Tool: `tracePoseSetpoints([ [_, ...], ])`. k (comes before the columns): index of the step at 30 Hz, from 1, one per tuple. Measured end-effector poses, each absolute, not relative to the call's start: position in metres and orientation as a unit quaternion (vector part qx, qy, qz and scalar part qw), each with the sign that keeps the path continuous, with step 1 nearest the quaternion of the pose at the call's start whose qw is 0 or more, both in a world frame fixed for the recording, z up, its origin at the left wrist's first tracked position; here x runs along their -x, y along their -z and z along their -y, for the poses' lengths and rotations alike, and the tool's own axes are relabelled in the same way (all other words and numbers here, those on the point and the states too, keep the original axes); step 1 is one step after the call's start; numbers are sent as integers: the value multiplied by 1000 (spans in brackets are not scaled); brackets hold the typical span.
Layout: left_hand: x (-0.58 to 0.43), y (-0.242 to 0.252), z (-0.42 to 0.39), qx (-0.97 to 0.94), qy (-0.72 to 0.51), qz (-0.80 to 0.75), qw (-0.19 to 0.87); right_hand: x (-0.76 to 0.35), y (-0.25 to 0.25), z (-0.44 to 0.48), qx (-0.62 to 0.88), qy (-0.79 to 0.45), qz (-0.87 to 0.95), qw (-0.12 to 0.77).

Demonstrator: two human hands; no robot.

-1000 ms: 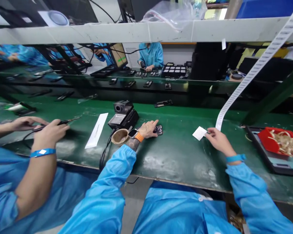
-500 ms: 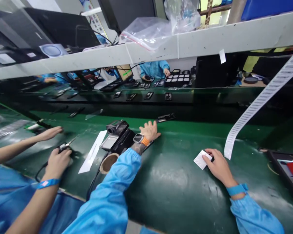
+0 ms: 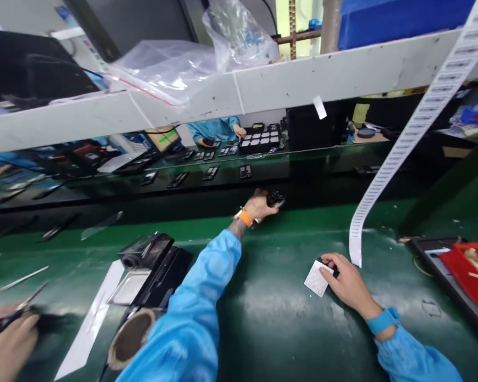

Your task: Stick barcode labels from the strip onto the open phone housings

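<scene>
My left hand (image 3: 258, 206), with an orange-strapped watch at the wrist, is stretched far forward to the back edge of the green bench and is closed on a small dark part (image 3: 274, 199). My right hand (image 3: 344, 281) rests on the bench mat nearer to me, fingers pinched on a small white sheet (image 3: 317, 278) and a dark bit under the thumb. A long white label strip (image 3: 398, 154) hangs down from the upper right and ends just above that hand.
A black device with a lens (image 3: 149, 265) and a tape roll (image 3: 129, 345) sit at lower left beside a white paper strip (image 3: 90, 323). A co-worker's hand (image 3: 6, 339) holds a tool at the left edge. A red tray (image 3: 470, 270) lies right. A white shelf (image 3: 239, 95) runs overhead.
My left hand moved from beside the black device forward to the bench's back edge and closed on the dark part. The view swung left and forward. My right hand stayed on the white sheet.
</scene>
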State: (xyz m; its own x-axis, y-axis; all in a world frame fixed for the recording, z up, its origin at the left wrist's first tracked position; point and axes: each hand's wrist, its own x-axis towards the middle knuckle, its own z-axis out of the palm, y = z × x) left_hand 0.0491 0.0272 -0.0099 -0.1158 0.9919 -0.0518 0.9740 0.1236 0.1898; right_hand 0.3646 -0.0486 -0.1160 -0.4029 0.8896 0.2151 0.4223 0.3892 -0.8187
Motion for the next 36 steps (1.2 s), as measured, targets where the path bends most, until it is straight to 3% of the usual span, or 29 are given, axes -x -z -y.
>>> tracePoseSetpoints([
  [6,-188,46,51,-668,-335,-627,219,-352,98,59,375,-501,612,483],
  [9,-204,56,62,-691,-347,-564,288,-354,100,56,399,-508,589,485],
  [12,-193,61,60,-707,-327,-442,444,-364,104,53,433,-511,571,474],
  [19,-186,54,72,-551,-350,-332,681,-381,87,52,383,-557,585,449],
  [24,-202,57,74,-484,-398,-334,704,-376,79,53,416,-535,556,482],
  [30,-207,64,74,-549,-450,-398,581,-370,80,58,431,-529,578,449],
  [36,-205,60,76,-399,-437,-294,751,-374,78,58,435,-566,522,467],
])
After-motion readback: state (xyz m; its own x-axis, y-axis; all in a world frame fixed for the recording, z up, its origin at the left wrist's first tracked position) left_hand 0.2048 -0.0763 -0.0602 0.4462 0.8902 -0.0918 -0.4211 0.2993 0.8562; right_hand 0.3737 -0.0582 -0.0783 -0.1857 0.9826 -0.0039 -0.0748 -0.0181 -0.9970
